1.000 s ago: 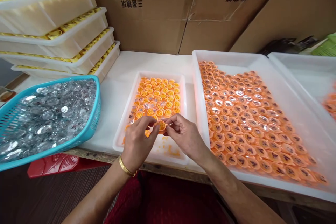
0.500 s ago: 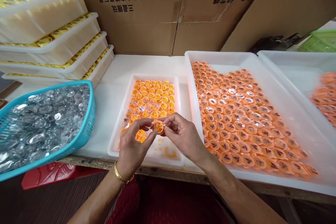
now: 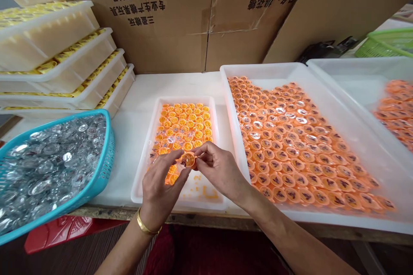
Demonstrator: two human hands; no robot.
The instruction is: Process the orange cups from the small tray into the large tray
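Observation:
My left hand (image 3: 162, 184) and my right hand (image 3: 217, 167) meet over the near end of a small white tray (image 3: 141, 172). Between their fingertips they pinch one small round orange cap (image 3: 189, 160) with a dark mark on it. The left wrist wears a gold bangle (image 3: 146, 226). In the small tray lie rows of orange-yellow caps (image 3: 185, 124), open side up. A big white tray (image 3: 322, 219) to the right holds several orange caps with clear domes (image 3: 290, 142).
A turquoise basket (image 3: 97, 184) of clear glass domes sits at the left. Stacked white trays (image 3: 64, 73) with yellow parts stand at the back left. Cardboard boxes (image 3: 180, 13) line the back. Another white tray (image 3: 361, 73) and a green basket (image 3: 383, 43) are at far right.
The camera has tilted and shifted, so everything sits slightly lower and left. Both hands stay together on the cap; the left fingers have turned it so a dark mark now shows.

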